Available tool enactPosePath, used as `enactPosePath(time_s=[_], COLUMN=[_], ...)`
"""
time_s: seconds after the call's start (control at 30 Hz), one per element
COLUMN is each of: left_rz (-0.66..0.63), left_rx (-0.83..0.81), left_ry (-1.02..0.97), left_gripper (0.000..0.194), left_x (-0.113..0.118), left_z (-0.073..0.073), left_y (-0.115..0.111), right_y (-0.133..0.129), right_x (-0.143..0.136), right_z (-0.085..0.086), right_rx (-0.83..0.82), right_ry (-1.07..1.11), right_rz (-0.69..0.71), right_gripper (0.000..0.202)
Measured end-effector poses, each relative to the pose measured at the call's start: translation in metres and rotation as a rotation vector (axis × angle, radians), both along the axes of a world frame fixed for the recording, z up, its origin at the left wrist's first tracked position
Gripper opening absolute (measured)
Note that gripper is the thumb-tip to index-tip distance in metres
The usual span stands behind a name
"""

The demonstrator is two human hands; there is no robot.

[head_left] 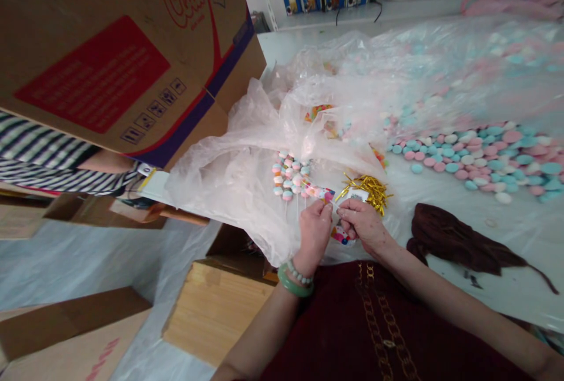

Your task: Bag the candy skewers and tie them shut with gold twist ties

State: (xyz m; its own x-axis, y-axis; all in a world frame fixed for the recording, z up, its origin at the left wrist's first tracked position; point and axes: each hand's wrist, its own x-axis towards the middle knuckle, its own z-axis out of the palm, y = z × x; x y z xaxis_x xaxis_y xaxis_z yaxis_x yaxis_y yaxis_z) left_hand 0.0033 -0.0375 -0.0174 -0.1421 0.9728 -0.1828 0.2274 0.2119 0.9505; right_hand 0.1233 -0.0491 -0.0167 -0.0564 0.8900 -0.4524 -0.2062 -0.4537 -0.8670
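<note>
My left hand [316, 228], wearing a green bangle and a beaded bracelet, is closed in a pinch at the end of a marshmallow skewer [311, 191] with a colourful printed wrapper part [326, 194]. Close beside it, my right hand [363, 223] is also pinched, its fingertips nearly meeting the left ones; what it grips is too small to make out. Just beyond the right hand lies a bundle of gold twist ties [372, 190]. Several pastel marshmallow skewers [288, 175] lie to the left on clear plastic sheeting. A colourful printed card [341, 235] shows partly beneath the right hand.
Loose pink, blue and white marshmallows [480, 161] spread across the right. A dark brown cloth [458, 237] lies nearer. At left stands a big cardboard box [132, 52], with a person's striped sleeve [48, 152] behind it. Open boxes [220, 310] sit below the table edge.
</note>
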Motion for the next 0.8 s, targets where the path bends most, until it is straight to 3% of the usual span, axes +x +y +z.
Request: enactPosePath(time_s=[0.17,0.27,0.33,0.43,0.53,0.63,0.8], left_rz=[-0.114,-0.226,-0.29,-0.319,-0.327,-0.286,0.004], left_rx=[0.113,0.071,0.039,-0.07,-0.299,-0.466,-0.474], left_ry=[-0.011,-0.145,-0.235,-0.378,-0.58,-0.873,-1.036], left_gripper=[0.024,0.022,0.02,0.021,0.022,0.041,0.018], left_x=[0.003,-0.001,-0.004,-0.009,-0.016,-0.018,-0.003], left_z=[0.004,0.009,0.013,0.015,0.013,0.009,0.003], left_y=[-0.011,-0.008,-0.005,-0.003,-0.002,0.002,0.015], right_y=[0.012,0.013,0.011,0.007,0.003,-0.002,-0.008], right_x=[0.002,0.006,0.008,0.01,0.012,0.011,0.005], right_z=[-0.002,-0.006,-0.01,-0.016,-0.019,-0.018,-0.015], right_rx=[0.068,0.094,0.152,0.34,0.556,0.719,0.906], right_ry=[-0.167,-0.224,-0.268,-0.448,-0.715,-0.926,-1.124], right_rz=[-0.001,0.04,0.085,0.041,0.017,0.11,0.17], right_gripper=[0.009,0.027,0.026,0.017,0.02,0.026,0.027])
